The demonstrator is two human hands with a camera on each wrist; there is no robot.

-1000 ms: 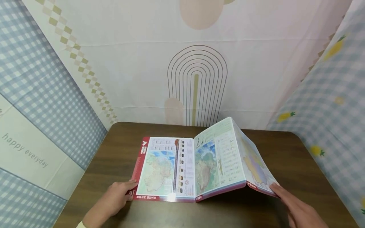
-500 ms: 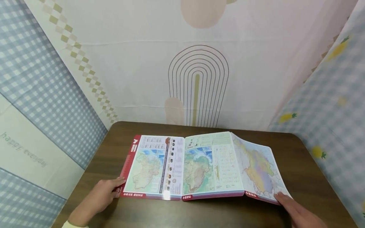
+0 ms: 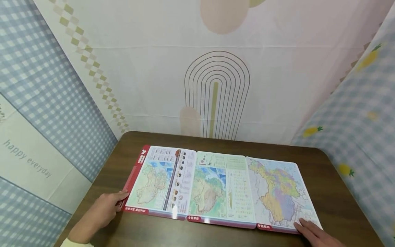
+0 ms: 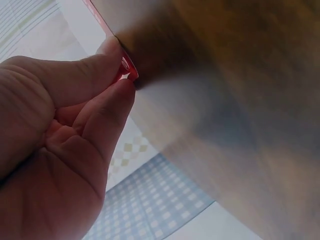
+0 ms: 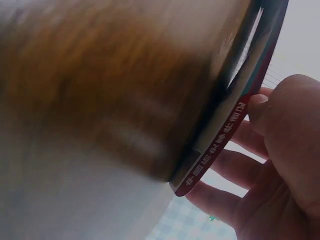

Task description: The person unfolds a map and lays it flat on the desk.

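Note:
A fold-out map (image 3: 210,188) lies spread across the table in three joined panels, with red along its left and near edges. The right panel (image 3: 274,192) bears a multicoloured map. At the near left corner, my left hand (image 3: 106,207) pinches the red border between thumb and fingers; the left wrist view shows this left hand (image 4: 75,110) on the red corner from below. My right hand (image 3: 314,233) grips the near right corner, fingers over the top. In the right wrist view, the right hand (image 5: 280,150) has its thumb against the red lettered edge (image 5: 215,145).
The dark wooden table (image 3: 166,137) extends behind and in front of the map. A pale patterned cloth (image 3: 154,85) hangs behind it. Blue checked cloths flank the table, the left cloth (image 3: 61,85) and the right cloth (image 3: 364,137) with pineapples.
The raised fold between the middle and right panels has come down, so the map now lies nearly flat. My left hand has drawn the left edge leftward; my right hand has moved lower.

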